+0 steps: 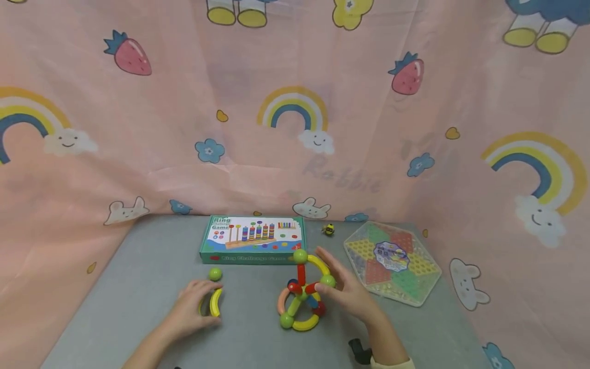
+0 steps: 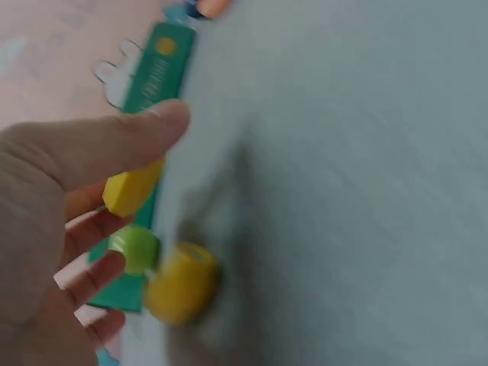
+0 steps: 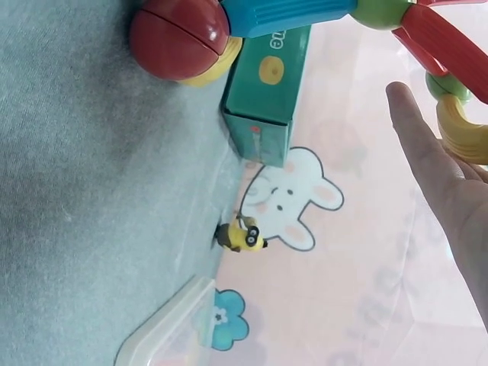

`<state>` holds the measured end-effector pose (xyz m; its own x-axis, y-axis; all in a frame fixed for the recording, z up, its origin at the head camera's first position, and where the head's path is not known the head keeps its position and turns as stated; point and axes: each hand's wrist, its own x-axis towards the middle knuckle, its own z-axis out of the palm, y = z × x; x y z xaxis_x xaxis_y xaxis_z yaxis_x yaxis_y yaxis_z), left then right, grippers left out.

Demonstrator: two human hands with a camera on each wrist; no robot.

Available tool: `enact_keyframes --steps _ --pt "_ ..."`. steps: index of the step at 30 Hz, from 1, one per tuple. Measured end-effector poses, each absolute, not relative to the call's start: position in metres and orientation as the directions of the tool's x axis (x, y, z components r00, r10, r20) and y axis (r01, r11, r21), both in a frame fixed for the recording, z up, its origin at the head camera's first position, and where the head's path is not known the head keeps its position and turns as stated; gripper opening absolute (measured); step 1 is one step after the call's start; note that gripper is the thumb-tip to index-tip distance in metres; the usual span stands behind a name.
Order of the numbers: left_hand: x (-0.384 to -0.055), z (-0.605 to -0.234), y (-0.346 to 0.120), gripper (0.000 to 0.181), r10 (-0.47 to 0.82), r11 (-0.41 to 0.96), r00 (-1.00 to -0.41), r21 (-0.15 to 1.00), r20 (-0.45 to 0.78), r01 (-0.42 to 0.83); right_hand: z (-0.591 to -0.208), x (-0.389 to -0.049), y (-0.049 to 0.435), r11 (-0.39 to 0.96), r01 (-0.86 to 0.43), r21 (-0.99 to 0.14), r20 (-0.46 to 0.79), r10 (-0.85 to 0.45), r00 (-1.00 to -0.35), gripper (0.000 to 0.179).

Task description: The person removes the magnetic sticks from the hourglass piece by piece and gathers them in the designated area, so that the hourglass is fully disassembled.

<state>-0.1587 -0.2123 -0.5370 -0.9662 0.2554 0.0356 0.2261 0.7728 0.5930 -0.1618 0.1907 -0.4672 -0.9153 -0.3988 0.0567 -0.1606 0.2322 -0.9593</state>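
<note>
My left hand (image 1: 195, 305) pinches a yellow curved rod (image 1: 215, 302) between thumb and fingertips. Low in the left wrist view, a second yellow piece (image 2: 183, 284) appears blurred beneath that hand. Just beyond the fingers lies a loose green ball (image 1: 215, 274). On the right, a construction of balls and rods (image 1: 296, 306) stands on the table, with green and red balls joined by red, yellow, blue and orange rods. My right hand (image 1: 352, 297) holds its right side at a green ball (image 1: 328, 281), thumb in front and index finger extended; the thumb is outside the right wrist view.
A green Ring Challenge Game box (image 1: 253, 256) lies at the back of the grey table (image 1: 138, 287). Right of it are a small bee-like figure (image 1: 329, 229) and a hexagonal Chinese checkers set (image 1: 392, 262). A black object (image 1: 359, 351) sits by the right forearm. A printed pink cloth (image 1: 258, 189) hangs behind.
</note>
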Motion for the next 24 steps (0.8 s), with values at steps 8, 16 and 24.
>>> enact_keyframes --steps 8,16,24 --pt "-0.155 -0.556 -0.225 0.073 0.271 0.776 -0.963 0.59 0.008 0.223 -0.466 -0.163 0.19 0.233 -0.143 -0.962 0.042 -0.39 -0.92 0.076" --pt "-0.155 -0.553 -0.234 0.073 0.263 0.775 -0.963 0.607 -0.059 0.175 -0.467 -0.164 0.19 0.234 -0.178 -0.956 0.074 -0.393 -0.916 0.074" --pt "-0.155 -0.539 -0.21 0.078 0.302 0.716 -0.949 0.637 0.088 0.287 -0.469 -0.161 0.193 0.234 -0.179 -0.956 0.083 -0.369 -0.926 0.074"
